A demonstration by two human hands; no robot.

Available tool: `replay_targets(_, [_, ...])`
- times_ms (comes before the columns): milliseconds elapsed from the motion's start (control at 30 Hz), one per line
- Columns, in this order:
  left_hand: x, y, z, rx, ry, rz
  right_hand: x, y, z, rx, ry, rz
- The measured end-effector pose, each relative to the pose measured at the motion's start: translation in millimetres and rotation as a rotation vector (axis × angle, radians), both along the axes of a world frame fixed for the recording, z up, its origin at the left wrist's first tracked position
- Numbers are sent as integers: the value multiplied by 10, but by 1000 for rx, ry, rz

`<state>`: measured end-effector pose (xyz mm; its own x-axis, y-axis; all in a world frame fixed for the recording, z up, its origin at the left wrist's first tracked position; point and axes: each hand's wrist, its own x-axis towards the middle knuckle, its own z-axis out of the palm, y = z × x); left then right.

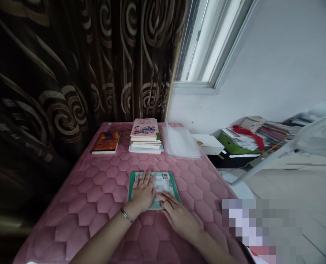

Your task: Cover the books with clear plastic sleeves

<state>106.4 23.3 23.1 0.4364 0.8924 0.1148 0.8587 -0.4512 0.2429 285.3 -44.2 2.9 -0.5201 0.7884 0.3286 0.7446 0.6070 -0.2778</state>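
A green-edged book (132,179) with a barcode on its cover lies on the pink quilted surface in front of me. My left hand (144,192) rests flat on the left part of the cover, fingers spread, a bracelet on its wrist. My right hand (175,211) touches the lower right of the same book, its fingers stretched out and pointing up and left. Both palms face down, and neither hand grasps anything. Part of the cover is hidden under the hands.
Behind the book stands a stack of books (144,134), with an orange-covered book (106,143) to its left and clear plastic sheets (179,141) to its right. A white box (208,143), a green container (236,141) and a white fan (278,150) are at the right.
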Motion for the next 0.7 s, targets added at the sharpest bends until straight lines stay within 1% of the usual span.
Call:
replay_targets(67, [1, -23, -68, 31, 1, 15, -1, -32, 61, -41, 30, -3])
replay_targets(167, [-6, -27, -111, 55, 0, 30, -68, -13, 197, -107, 105, -47])
replay_targets(267, [-12, -27, -105, 52, 19, 27, -248, 152, 313, -121, 158, -156])
replay_targets(333, [-15, -32, -88, 26, 50, 15, -394, 320, 326, -99, 139, -175])
replay_targets(400, [-15, -37, -72, -2, 73, -2, -503, 485, 277, -102, 81, -166])
replay_targets(467, [-10, -37, -65, -7, 75, -3, -531, 607, 184, -126, 10, -189])
replay_targets(600, [-10, -22, -94, 67, 44, 35, -352, 698, 7, -120, -83, -288])
replay_targets(700, [-62, -18, -129, 131, 27, 51, -171, 704, -46, -110, -120, -333])
